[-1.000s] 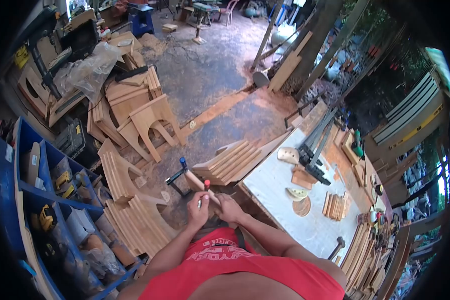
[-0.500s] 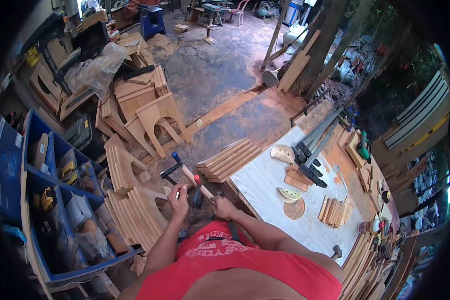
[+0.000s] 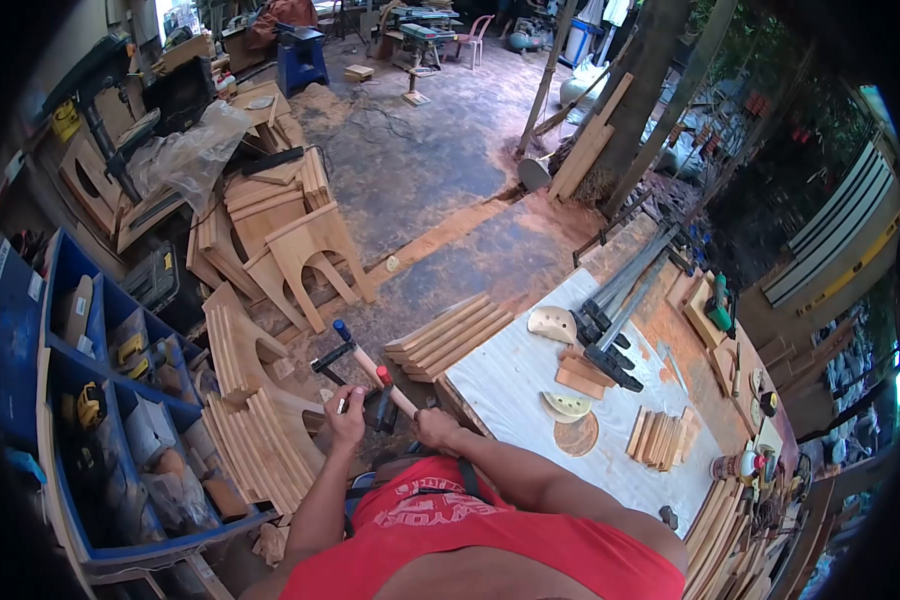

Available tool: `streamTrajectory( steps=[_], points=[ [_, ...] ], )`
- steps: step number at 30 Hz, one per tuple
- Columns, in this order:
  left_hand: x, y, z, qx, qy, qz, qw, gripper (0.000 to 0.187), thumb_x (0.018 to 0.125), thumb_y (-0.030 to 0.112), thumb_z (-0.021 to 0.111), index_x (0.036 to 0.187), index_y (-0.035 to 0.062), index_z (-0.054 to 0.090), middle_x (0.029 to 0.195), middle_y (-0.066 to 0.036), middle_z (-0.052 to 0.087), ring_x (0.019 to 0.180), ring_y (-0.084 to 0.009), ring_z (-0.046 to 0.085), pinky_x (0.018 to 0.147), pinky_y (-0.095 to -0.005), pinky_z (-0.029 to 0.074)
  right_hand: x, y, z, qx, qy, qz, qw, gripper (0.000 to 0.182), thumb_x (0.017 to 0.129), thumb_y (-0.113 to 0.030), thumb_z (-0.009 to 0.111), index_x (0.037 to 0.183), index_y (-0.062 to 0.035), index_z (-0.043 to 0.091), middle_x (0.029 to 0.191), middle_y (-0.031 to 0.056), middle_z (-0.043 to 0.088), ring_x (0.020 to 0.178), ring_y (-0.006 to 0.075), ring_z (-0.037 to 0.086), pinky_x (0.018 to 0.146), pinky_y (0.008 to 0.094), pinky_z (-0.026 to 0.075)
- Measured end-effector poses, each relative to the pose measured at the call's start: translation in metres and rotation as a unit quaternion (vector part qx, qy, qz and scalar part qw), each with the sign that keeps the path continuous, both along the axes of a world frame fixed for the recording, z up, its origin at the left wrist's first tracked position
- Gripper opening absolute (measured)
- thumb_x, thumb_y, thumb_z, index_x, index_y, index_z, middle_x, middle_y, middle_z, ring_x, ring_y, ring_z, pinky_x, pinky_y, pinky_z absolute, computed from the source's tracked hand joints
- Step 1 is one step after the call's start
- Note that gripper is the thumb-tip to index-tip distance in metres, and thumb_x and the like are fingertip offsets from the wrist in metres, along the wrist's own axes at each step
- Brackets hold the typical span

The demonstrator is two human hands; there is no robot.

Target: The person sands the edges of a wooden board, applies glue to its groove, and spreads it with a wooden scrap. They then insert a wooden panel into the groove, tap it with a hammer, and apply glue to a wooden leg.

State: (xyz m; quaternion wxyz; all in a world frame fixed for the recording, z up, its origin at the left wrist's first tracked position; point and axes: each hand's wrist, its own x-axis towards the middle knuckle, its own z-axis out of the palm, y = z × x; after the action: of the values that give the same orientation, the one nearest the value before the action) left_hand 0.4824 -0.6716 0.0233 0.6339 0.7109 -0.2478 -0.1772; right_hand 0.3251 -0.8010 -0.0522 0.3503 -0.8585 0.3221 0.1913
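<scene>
Wooden strip (image 3: 366,363), white-topped table (image 3: 498,368) to its right, right hand (image 3: 435,427) with fingers clamped on strip's near end, left hand (image 3: 348,422), fingers closed on pen-like tool (image 3: 343,405), now farther left of strip than a second ago

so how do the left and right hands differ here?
Left hand holds a small object, too small to identify; right hand grips the stick. Left hand is nearer the stacked boards, right hand nearer the table. Shared: both bare, fingers curled.
</scene>
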Motion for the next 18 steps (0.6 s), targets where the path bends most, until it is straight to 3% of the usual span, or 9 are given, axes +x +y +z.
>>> streamTrajectory(
  steps=[3, 9, 12, 13, 14, 15, 16, 17, 18],
  points=[
    [0.001, 0.002, -0.003, 0.011, 0.007, -0.009, 1.0, 0.022, 0.097, 0.021, 0.065, 0.094, 0.0011, 0.074, 0.071, -0.001, 0.064, 0.06, -0.0077, 0.055, 0.055, -0.0262, 0.041, 0.002, -0.002, -0.012, -0.002, 0.019, 0.003, 1.0, 0.037, 0.089, -0.025, 0.063, 0.118, -0.0021, 0.07, 0.113, 0.0281, 0.07, 0.108, 0.0424, 0.069, 0.094, 0.0494, 0.056],
    [0.006, 0.004, -0.02, -0.014, 0.01, -0.021, 1.0, 0.022, 0.096, 0.021, 0.065, 0.094, 0.0009, 0.074, 0.069, 0.0, 0.062, 0.061, -0.0082, 0.054, 0.055, -0.0275, 0.041, 0.0, -0.009, -0.031, 0.04, -0.007, -0.005, 0.999, 0.042, 0.091, -0.036, 0.061, 0.118, -0.0064, 0.074, 0.115, 0.028, 0.07, 0.109, 0.0414, 0.069, 0.096, 0.0475, 0.055],
    [0.005, 0.002, -0.017, -0.01, -0.029, -0.005, 1.0, 0.024, 0.096, 0.024, 0.066, 0.098, 0.0016, 0.075, 0.07, 0.001, 0.062, 0.061, -0.0072, 0.052, 0.055, -0.0277, 0.041, 0.004, -0.012, -0.003, 0.006, 0.011, 0.032, 0.999, 0.044, 0.086, -0.035, 0.067, 0.115, -0.0032, 0.074, 0.112, 0.0263, 0.072, 0.108, 0.0396, 0.069, 0.097, 0.0463, 0.053],
    [0.012, 0.005, -0.033, 0.013, -0.004, -0.021, 1.0, 0.026, 0.097, 0.026, 0.066, 0.1, 0.0017, 0.076, 0.075, -0.002, 0.068, 0.067, -0.0091, 0.059, 0.06, -0.0297, 0.046, 0.01, -0.017, 0.006, -0.027, -0.017, 0.047, 0.998, 0.045, 0.084, -0.036, 0.07, 0.114, -0.0013, 0.072, 0.109, 0.0266, 0.072, 0.103, 0.0404, 0.07, 0.095, 0.0476, 0.054],
    [0.0, 0.001, 0.002, 0.0, -0.074, 0.013, 0.997, 0.025, 0.097, 0.028, 0.067, 0.102, 0.0054, 0.078, 0.081, -0.001, 0.071, 0.071, -0.0098, 0.061, 0.064, -0.0291, 0.049, 0.013, -0.015, 0.038, -0.07, -0.095, -0.005, 0.993, 0.049, 0.083, -0.036, 0.071, 0.117, -0.0011, 0.067, 0.107, 0.027, 0.071, 0.1, 0.0426, 0.069, 0.093, 0.05, 0.054],
    [0.004, 0.003, -0.027, -0.002, -0.033, 0.014, 0.999, 0.029, 0.097, 0.031, 0.067, 0.104, 0.0052, 0.078, 0.081, -0.003, 0.073, 0.07, -0.0106, 0.061, 0.063, -0.0305, 0.048, 0.015, -0.012, 0.058, -0.148, -0.186, -0.01, 0.971, 0.051, 0.085, -0.031, 0.069, 0.124, 0.0017, 0.061, 0.108, 0.0274, 0.07, 0.101, 0.0455, 0.068, 0.093, 0.0517, 0.052],
    [0.001, 0.006, -0.006, 0.037, -0.042, 0.002, 0.998, 0.029, 0.097, 0.03, 0.067, 0.101, 0.0038, 0.078, 0.081, -0.003, 0.073, 0.069, -0.0113, 0.061, 0.063, -0.0316, 0.048, 0.021, -0.013, 0.069, -0.095, -0.25, -0.055, 0.962, 0.052, 0.087, -0.024, 0.066, 0.131, 0.0034, 0.056, 0.117, 0.0296, 0.067, 0.109, 0.0473, 0.064, 0.098, 0.0516, 0.05],
    [0.003, 0.004, -0.01, 0.003, -0.065, 0.0, 0.998, 0.027, 0.097, 0.027, 0.066, 0.099, 0.0021, 0.077, 0.075, -0.001, 0.069, 0.065, -0.01, 0.058, 0.06, -0.0293, 0.044, 0.023, -0.015, 0.073, -0.174, -0.395, -0.054, 0.901, 0.056, 0.088, -0.022, 0.066, 0.137, 0.0023, 0.053, 0.127, 0.0321, 0.061, 0.118, 0.0475, 0.06, 0.103, 0.0502, 0.047],
    [0.004, 0.006, -0.012, 0.006, -0.026, -0.014, 1.0, 0.025, 0.097, 0.024, 0.065, 0.098, 0.0013, 0.076, 0.073, 0.0, 0.065, 0.064, -0.0089, 0.056, 0.059, -0.0278, 0.043, 0.014, -0.004, 0.068, -0.207, -0.382, -0.016, 0.901, 0.057, 0.088, -0.022, 0.066, 0.137, 0.0033, 0.054, 0.13, 0.0324, 0.059, 0.122, 0.0463, 0.058, 0.104, 0.0502, 0.046]
  ],
)
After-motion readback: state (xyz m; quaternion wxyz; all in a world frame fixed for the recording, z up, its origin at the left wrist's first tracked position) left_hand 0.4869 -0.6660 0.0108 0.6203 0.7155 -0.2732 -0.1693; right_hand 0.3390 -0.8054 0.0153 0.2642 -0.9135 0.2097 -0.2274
